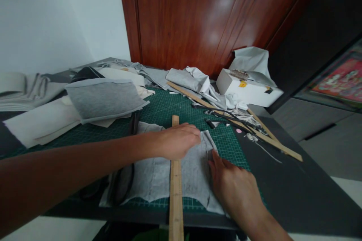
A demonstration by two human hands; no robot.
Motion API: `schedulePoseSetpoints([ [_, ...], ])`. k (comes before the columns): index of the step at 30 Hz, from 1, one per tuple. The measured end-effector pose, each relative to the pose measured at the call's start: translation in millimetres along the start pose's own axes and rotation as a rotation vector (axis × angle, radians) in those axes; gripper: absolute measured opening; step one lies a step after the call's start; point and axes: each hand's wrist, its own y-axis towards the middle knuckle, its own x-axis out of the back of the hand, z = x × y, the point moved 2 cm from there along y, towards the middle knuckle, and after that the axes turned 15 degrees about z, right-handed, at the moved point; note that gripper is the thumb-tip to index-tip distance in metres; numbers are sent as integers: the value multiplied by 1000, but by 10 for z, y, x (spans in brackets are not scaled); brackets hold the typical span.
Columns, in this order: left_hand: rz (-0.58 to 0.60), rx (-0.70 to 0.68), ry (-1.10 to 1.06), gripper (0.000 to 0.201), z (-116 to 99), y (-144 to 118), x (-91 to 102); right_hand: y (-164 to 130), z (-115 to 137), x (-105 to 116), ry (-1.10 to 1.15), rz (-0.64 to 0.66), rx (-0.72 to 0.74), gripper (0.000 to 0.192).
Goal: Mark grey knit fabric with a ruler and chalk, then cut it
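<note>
A piece of grey fabric [195, 180] with seam-like lines lies on a green cutting mat [226, 147]. Across it runs a wooden ruler [176, 196], its near end jutting past the table edge. My left hand [178, 141] is closed above the ruler and the fabric's upper part; its fingertips are hidden, so what they grip cannot be made out. At the fabric's right edge, my right hand [236, 182] has thumb and fingers closed on the folded border. Black-handled scissors [123, 184] rest on the fabric's left side, partly behind my left forearm.
Another grey fabric piece [106, 98] and stacked pale cloth [28, 92] lie to the left. Crumpled cloth [192, 79] is at the back. Long wooden strips [254, 131] cross dark cords on the right, near a white box [249, 88]. A brown door [183, 19] stands behind.
</note>
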Motion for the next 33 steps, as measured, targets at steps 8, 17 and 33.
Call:
schedulePoseSetpoints([
  [8,114,-76,-61,56,-83,396,-151,-44,-135,-85,116,-50,118,33],
  [17,211,-22,-180,109,-62,412,-257,-233,-429,-67,235,-77,236,42],
  [33,85,146,-268,72,-497,601,-72,-280,-382,-117,271,-134,224,44],
])
